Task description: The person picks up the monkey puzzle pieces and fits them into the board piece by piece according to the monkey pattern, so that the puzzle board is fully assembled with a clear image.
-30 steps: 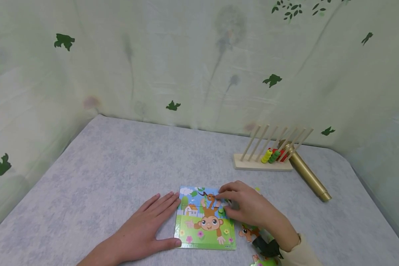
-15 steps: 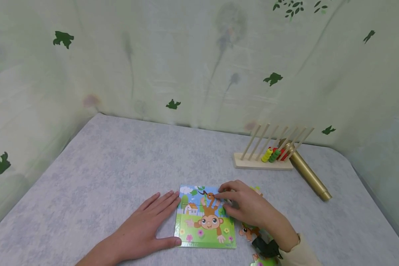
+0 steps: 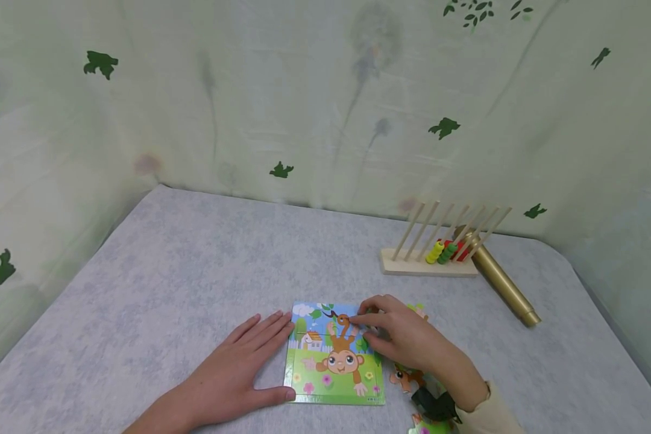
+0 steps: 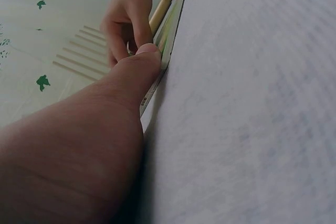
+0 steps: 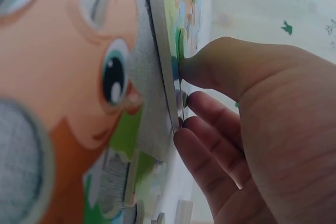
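Note:
A square monkey jigsaw puzzle (image 3: 333, 381) in a shallow tray lies near the front of the table. My left hand (image 3: 239, 371) rests flat along its left side, fingertips and thumb touching the edge. Over the puzzle's upper right part, my right hand (image 3: 404, 333) pinches a puzzle piece (image 5: 181, 44) with thumb and fingers. In the right wrist view that piece's green tab stands slightly raised from the tray, and most of it is hidden. My left thumb (image 4: 147, 56) lies at the tray's edge in the left wrist view.
Loose puzzle pieces (image 3: 407, 378) lie right of the tray, partly under my right forearm. Farther back stands a wooden peg rack (image 3: 428, 270) with yellow, green and red beads. A gold-coloured tube (image 3: 504, 286) lies beside it. Patterned cloth (image 3: 325, 108) hangs behind the table.
The right hand's fingers have shifted very slightly at the puzzle's upper right. The left hand and the puzzle stay where they were.

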Demonstrator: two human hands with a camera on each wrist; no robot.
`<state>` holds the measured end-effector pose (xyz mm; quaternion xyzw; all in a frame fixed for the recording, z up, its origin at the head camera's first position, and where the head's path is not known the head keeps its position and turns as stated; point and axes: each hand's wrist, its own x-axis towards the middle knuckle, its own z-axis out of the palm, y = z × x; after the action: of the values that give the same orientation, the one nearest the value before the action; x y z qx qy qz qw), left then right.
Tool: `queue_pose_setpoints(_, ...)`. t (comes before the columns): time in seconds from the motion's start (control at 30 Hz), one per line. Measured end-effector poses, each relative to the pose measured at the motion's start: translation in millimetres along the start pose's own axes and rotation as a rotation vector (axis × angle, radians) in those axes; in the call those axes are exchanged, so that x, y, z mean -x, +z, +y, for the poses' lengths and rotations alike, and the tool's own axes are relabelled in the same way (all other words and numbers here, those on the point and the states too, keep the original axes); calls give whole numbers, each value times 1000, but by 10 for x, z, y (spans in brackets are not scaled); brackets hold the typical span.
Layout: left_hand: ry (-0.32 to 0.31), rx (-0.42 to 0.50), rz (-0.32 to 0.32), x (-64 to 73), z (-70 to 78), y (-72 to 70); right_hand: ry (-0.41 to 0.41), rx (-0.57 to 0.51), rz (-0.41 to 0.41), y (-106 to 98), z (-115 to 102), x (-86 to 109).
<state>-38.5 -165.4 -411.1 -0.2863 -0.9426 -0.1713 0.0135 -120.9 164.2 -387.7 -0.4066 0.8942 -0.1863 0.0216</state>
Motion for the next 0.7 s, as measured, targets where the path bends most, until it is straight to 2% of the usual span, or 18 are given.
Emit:
queue_pose_setpoints(0.37,12,-13,15,4,3,2,41,-93,-58,-120,26,45)
queue_pose_setpoints(0.7,13,-13,14,4,-2,8,-23,-142,-11,-202,102,101)
